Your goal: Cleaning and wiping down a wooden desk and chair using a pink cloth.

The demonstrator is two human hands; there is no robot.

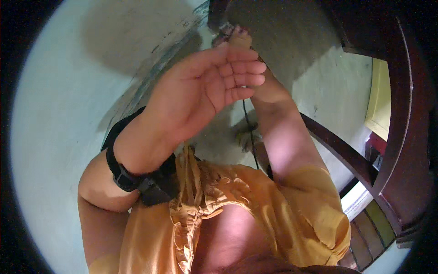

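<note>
My left hand point(200, 84) is raised in front of me, palm facing up toward me. Its fingers are stretched out flat and side by side, pointing right, with nothing in them. A black buckled strap point(122, 176) circles that wrist. Beyond the left fingertips, my right arm reaches forward to my right hand point(240, 37), which the left hand partly covers. The right fingers look curled beside a small greyish thing, too dim to name. A thin dark cord point(248, 121) hangs down below the hands.
A pale wall point(59, 118) rises on the left. Dark wooden furniture with a curved frame point(404, 114) stands on the right, its rail point(342, 148) running near my right arm. A yellow panel point(379, 98) shows behind it. Below lies a grey floor point(292, 41).
</note>
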